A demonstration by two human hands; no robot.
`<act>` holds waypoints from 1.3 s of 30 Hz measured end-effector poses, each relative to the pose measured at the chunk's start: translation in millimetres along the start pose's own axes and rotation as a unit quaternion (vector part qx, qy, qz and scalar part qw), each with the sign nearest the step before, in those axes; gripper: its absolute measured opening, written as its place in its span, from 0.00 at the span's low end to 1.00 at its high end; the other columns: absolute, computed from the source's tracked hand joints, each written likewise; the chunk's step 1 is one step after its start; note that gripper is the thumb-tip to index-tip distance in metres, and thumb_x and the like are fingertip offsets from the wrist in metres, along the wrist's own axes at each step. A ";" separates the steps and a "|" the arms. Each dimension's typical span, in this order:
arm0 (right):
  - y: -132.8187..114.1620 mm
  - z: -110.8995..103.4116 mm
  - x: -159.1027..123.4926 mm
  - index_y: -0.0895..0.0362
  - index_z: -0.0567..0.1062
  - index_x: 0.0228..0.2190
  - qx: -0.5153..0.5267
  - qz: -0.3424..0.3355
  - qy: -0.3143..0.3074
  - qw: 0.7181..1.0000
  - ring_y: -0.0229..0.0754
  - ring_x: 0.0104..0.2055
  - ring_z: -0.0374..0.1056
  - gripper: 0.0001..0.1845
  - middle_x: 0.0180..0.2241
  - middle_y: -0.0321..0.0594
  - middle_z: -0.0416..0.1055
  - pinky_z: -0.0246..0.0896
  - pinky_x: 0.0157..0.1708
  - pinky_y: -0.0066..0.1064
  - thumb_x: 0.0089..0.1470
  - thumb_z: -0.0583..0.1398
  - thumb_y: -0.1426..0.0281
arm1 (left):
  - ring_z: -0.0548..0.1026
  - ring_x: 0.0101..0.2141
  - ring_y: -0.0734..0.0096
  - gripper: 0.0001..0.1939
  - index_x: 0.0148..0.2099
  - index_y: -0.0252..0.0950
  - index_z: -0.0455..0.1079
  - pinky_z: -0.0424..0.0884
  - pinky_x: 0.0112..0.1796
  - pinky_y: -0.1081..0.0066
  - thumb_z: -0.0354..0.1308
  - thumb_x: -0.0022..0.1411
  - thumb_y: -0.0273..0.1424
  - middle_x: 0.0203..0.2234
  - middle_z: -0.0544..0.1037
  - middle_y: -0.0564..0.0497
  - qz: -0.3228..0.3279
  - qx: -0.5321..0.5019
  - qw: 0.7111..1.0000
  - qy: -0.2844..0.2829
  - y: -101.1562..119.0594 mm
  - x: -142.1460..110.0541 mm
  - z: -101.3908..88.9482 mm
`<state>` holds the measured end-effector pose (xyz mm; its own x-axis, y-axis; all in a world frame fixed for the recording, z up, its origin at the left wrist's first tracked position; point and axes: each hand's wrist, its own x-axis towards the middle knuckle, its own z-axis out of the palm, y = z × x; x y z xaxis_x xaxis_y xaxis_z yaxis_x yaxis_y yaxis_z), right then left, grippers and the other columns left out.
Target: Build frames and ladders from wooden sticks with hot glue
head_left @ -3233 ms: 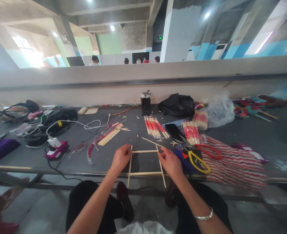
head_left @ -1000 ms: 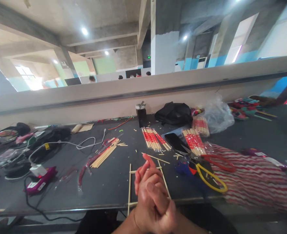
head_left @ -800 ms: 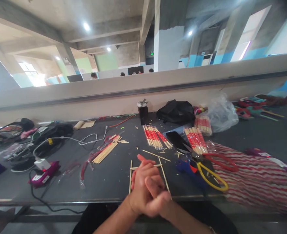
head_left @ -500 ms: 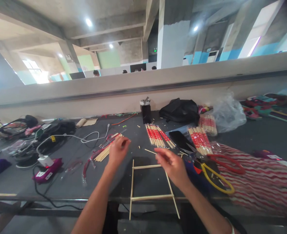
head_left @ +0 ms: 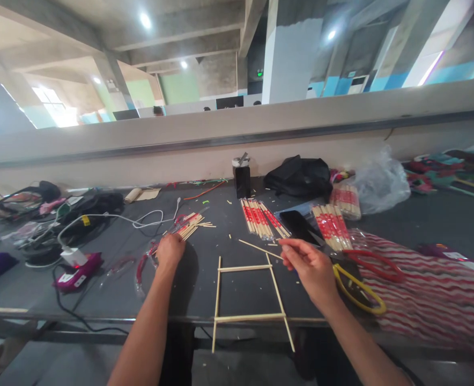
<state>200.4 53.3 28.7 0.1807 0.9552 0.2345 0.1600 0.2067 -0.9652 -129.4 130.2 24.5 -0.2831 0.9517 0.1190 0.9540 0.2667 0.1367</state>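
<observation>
My left hand (head_left: pixel 170 252) is closed over the near end of a pile of wooden chopsticks (head_left: pixel 189 228) that partly lie in a clear and red wrapper; its fingertips are hidden. My right hand (head_left: pixel 305 265) hovers to the right with thumb and fingers drawn together; anything between them is too small to make out. A single thin stick (head_left: pixel 259 249) lies with its right end close to those fingers. Between my arms lies a ladder-like frame (head_left: pixel 249 317) of two long sticks and two cross sticks, its lower ends over the table edge.
Wrapped chopstick packs (head_left: pixel 257 219) and a phone (head_left: pixel 297 225) lie beyond my right hand. Yellow-and-red-handled scissors (head_left: pixel 360 292) rest on striped cloth (head_left: pixel 430 295). A black container (head_left: pixel 242 181) stands near the wall. At left are a purple power strip (head_left: pixel 78 272) and white cable.
My left hand has moved left and down onto the chopstick pile, and some sticks now lie splayed. My right hand has shifted right, uncovering the frame's upper right corner and more of the single stick.
</observation>
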 end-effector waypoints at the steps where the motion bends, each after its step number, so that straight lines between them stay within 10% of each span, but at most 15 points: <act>1: 0.8 -2.3 0.0 0.57 0.76 0.37 0.000 0.002 0.001 1.000 0.38 0.25 0.69 0.18 0.24 0.38 0.73 0.65 0.24 0.28 0.50 0.60 0.57 | 0.76 0.35 0.58 0.12 0.32 0.36 0.76 0.67 0.33 0.69 0.50 0.56 0.30 0.32 0.78 0.41 -0.002 0.001 1.000 -0.003 0.3 0.1 0.5; 15: 21.9 -14.5 1.5 0.56 0.76 0.35 -0.233 -0.053 -0.068 0.969 0.42 0.31 0.72 0.12 0.31 0.40 0.77 0.66 0.35 0.35 0.50 0.58 0.64 | 0.73 0.33 0.64 0.10 0.34 0.34 0.73 0.64 0.33 0.70 0.50 0.56 0.27 0.30 0.77 0.44 0.074 -0.051 0.996 -0.021 11.0 -10.7 -1.6; 23: 7.9 -0.3 -16.6 0.54 0.72 0.22 -0.491 0.038 -0.131 0.861 0.43 0.28 0.71 0.18 0.23 0.38 0.75 0.52 0.25 0.30 0.53 0.55 0.54 | 0.65 0.17 0.74 0.21 0.24 0.35 0.70 0.55 0.21 0.74 0.50 0.55 0.46 0.15 0.70 0.53 0.156 -0.174 0.934 -0.270 44.5 -67.2 -14.7; 30: 9.0 9.3 -21.4 0.54 0.69 0.19 -0.508 0.043 -0.173 0.843 0.40 0.27 0.68 0.16 0.22 0.36 0.74 0.43 0.23 0.29 0.52 0.57 0.59 | 0.64 0.20 0.72 0.18 0.22 0.38 0.72 0.51 0.23 0.72 0.52 0.52 0.45 0.17 0.70 0.51 0.196 -0.054 0.949 -0.241 55.4 -85.2 -19.3; 39: 8.6 6.7 -18.9 0.54 0.67 0.19 -0.476 -0.004 -0.107 0.873 0.37 0.22 0.64 0.14 0.18 0.33 0.69 0.43 0.22 0.28 0.53 0.55 0.63 | 0.58 0.19 0.76 0.12 0.19 0.36 0.66 0.48 0.23 0.73 0.52 0.51 0.34 0.14 0.62 0.56 0.177 -0.171 0.955 -0.164 51.3 -84.8 -19.6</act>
<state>191.8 38.4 15.2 0.0073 0.9933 0.1156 0.9131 0.0405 -0.4058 -58.4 60.2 40.7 0.1518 0.9843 -0.0896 0.8805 -0.0935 0.4648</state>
